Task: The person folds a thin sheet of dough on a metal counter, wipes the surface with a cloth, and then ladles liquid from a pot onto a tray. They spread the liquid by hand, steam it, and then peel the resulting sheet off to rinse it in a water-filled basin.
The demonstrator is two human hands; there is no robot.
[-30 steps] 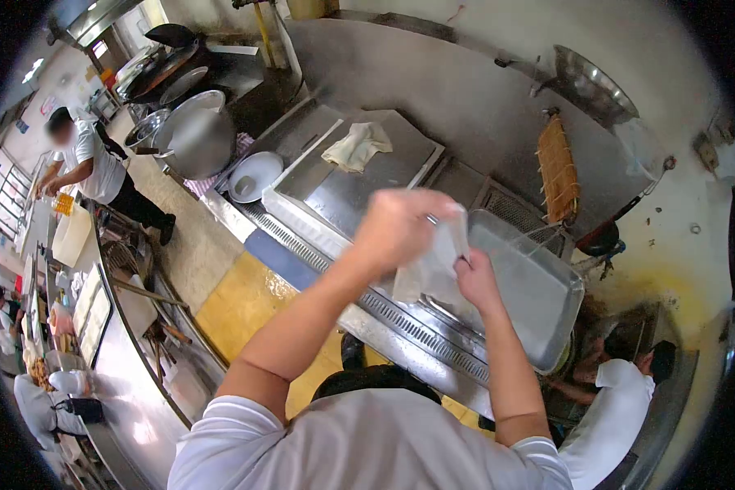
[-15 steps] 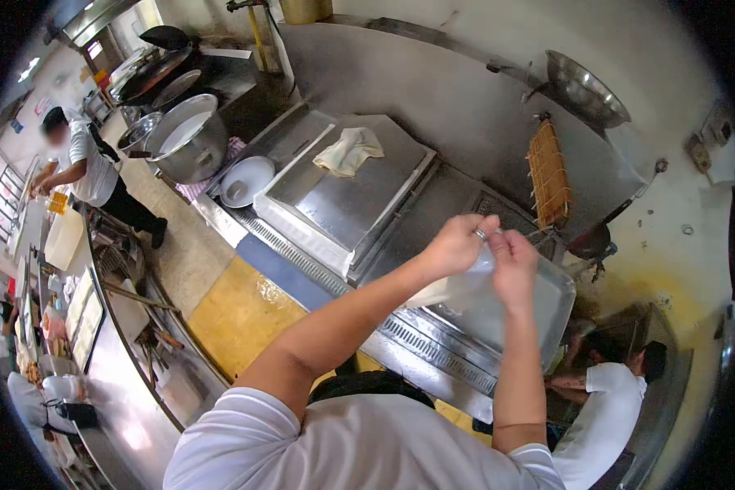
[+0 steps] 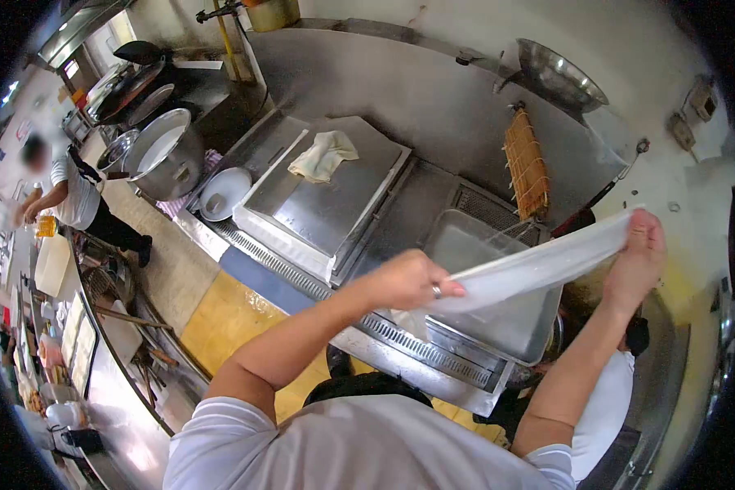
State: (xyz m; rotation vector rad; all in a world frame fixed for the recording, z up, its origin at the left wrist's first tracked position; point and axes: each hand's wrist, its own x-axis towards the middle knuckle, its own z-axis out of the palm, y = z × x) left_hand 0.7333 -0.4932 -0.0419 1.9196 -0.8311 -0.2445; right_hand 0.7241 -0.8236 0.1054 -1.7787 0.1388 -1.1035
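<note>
A thin white cloth (image 3: 539,265) is stretched slantwise between my two hands. My left hand (image 3: 408,282), a ring on one finger, is closed on its lower end near the front of the counter. The raised far end is pinched in my right hand (image 3: 635,253), over to the right. Beneath the cloth lies a shallow rectangular metal tray (image 3: 539,322), its middle partly covered from view. A pale loose piece (image 3: 411,323) hangs just below my left hand, at the tray's left side.
A flat metal box (image 3: 318,208) carries a crumpled cloth (image 3: 324,155). Left of it stand a white plate (image 3: 227,189) and a large pot (image 3: 167,155). A bamboo mat (image 3: 527,167) hangs on the back wall. One person (image 3: 608,408) is close at right; another (image 3: 82,196) works at far left.
My hands have moved from close together to wide apart, drawing the white cloth out between them. My right hand went up and right; my left went down and left.
</note>
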